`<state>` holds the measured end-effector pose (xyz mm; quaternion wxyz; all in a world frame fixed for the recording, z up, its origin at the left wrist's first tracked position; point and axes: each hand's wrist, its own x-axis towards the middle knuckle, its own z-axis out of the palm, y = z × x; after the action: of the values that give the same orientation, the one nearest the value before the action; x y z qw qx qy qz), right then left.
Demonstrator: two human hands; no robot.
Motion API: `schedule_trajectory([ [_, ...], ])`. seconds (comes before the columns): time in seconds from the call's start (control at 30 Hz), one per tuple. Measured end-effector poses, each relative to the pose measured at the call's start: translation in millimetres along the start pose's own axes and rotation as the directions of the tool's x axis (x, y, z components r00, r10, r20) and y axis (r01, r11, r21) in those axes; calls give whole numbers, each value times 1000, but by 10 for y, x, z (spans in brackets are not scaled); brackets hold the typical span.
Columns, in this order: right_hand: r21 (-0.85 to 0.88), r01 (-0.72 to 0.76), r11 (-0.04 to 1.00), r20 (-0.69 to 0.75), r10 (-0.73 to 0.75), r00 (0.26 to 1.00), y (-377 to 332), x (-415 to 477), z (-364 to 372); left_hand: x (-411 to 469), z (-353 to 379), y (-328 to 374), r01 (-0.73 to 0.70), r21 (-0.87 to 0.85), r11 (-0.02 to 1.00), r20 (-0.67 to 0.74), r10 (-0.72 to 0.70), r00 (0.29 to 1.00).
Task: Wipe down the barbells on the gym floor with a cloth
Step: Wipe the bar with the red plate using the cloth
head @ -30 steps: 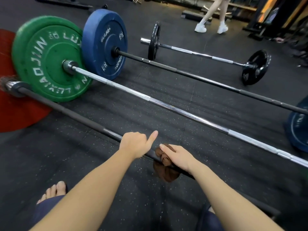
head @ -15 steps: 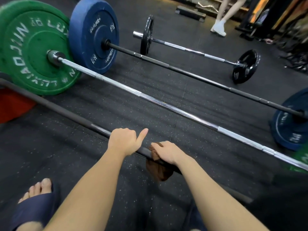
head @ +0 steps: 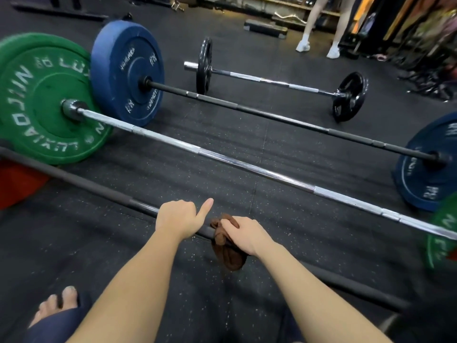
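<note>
A black barbell lies nearest me on the rubber floor, with a red plate at its left end. My left hand grips this bar with the thumb sticking up. Just to its right, my right hand holds a brown cloth wrapped over the same bar; the cloth hangs below it. Beyond lie a chrome barbell with green plates, a black barbell with blue plates, and a short chrome barbell with small black plates.
A person's legs in white shoes stand at the back right. A step platform and racks of gear line the far wall. My foot in a dark slipper shows at the bottom left.
The view has shifted slightly; both hands stay on the near bar. My right hand with the cloth sits about the same distance from my left hand.
</note>
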<state>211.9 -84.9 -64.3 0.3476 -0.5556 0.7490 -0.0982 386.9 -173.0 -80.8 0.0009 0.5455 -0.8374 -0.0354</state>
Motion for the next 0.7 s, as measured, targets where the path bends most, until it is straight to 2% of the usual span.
schedule_trajectory([
  [0.13, -1, -24, 1000, -22, 24, 999, 144, -38, 7, -21, -7, -7, 6, 21, 1000, 9, -7, 1000],
  [0.23, -8, -44, 999, 15, 44, 999, 173, -22, -45, -22, -14, 6, 4, 36, 999, 44, -6, 999],
  [0.33, -111, -67, 992, 40, 71, 997, 28, 87, -66, 22, -39, 12, 5, 42, 999, 122, -10, 992],
  [0.5, -306, -99, 947, -44, 90, 995, -263, 152, -22, 96, -58, 28, 41, 33, 999, 229, -47, 972],
  [0.63, -190, -90, 978, -65, 79, 995, -122, -18, -27, 89, -70, 42, 53, 44, 998, 249, -62, 966],
  [0.7, -200, -68, 977, -91, 50, 995, -25, -135, -60, 85, -81, 52, 58, 48, 997, 269, -69, 961],
])
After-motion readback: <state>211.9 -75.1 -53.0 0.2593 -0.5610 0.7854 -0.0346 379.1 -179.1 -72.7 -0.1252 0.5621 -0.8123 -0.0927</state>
